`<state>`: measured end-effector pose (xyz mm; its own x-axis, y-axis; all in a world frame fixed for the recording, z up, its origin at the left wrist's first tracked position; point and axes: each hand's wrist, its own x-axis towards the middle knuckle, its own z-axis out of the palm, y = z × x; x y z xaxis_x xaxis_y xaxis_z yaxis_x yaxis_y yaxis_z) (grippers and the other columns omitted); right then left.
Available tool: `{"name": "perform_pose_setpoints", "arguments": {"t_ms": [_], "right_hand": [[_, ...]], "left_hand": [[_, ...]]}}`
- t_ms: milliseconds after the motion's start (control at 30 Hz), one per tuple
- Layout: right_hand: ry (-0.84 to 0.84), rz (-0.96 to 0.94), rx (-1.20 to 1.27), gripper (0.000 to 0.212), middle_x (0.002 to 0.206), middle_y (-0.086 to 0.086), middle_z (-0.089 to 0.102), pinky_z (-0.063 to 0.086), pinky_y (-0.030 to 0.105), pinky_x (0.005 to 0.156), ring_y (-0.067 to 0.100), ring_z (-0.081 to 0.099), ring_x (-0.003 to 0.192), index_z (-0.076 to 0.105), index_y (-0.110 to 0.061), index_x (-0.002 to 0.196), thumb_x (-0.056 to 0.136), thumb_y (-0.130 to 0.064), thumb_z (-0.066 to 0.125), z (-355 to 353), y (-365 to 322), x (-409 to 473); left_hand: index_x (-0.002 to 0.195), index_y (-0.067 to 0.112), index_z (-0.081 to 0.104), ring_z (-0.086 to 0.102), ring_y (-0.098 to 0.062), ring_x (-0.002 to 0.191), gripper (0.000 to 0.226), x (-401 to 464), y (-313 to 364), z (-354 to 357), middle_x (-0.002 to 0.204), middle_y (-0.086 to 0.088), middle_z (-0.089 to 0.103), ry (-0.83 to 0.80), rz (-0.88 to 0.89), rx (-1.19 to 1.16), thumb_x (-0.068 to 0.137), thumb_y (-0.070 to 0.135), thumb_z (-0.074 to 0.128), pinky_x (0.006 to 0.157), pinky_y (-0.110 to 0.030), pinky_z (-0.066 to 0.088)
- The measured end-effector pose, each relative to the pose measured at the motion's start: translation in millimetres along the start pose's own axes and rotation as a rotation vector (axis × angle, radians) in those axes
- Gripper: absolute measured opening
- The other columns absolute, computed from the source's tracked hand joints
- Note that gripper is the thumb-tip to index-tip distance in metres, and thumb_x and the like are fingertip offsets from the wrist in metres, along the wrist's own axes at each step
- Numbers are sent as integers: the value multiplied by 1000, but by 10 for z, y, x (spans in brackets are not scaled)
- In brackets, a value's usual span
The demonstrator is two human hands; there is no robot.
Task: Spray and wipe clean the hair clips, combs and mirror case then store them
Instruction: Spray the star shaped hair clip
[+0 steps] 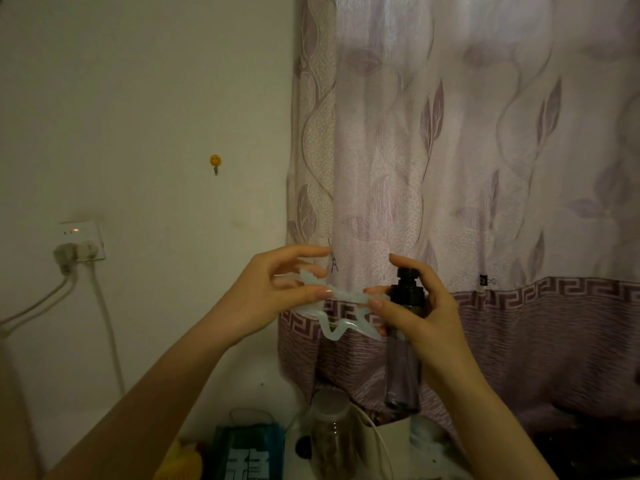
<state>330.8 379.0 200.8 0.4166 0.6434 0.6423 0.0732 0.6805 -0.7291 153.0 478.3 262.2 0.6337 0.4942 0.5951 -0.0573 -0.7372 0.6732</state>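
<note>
1. I hold the clip [341, 315] up in the air in front of the curtain [485, 168], above the cluttered surface below, not resting on anything.
2. My left hand [273, 296] pinches its left end between thumb and fingers; the index finger stretches loosely above.
3. My right hand [422, 313] is wrapped round the spray bottle [403, 362], index finger on top of the pump head; its thumb tip seems to touch the clip's right end.
4. The clip's long axis runs left to right between my hands. The nozzle sits just beside its right end, so I judge the spray would reach that end first.
5. The left hand carries the clip; the right is nearer the bottle's work.
6. The clip is pale, translucent bluish plastic, with a wavy or star-like outline. I cannot tell whether it is wet.
</note>
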Motion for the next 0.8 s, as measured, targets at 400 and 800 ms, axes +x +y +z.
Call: {"name": "perform_pose_setpoints", "arguments": {"t_ms": [400, 800], "right_hand": [[-17, -34, -48, 56, 85, 13, 71, 53, 21, 61, 18, 69, 72, 58, -23, 116, 63, -13, 75, -4, -13, -19], [73, -141, -64, 58, 92, 12, 70, 56, 27, 62, 32, 70, 86, 54, -37, 121, 69, -25, 75, -127, -6, -24]], "left_hand": [[85, 22, 77, 73, -22, 78, 21, -48, -161, 50, 92, -5, 75, 45, -32, -94, 64, 25, 76, 68, -19, 56], [91, 5, 74, 71, -18, 81, 18, -91, -232, -38, 87, -9, 74, 242, -47, -142, 74, 11, 73, 64, -18, 54]]}}
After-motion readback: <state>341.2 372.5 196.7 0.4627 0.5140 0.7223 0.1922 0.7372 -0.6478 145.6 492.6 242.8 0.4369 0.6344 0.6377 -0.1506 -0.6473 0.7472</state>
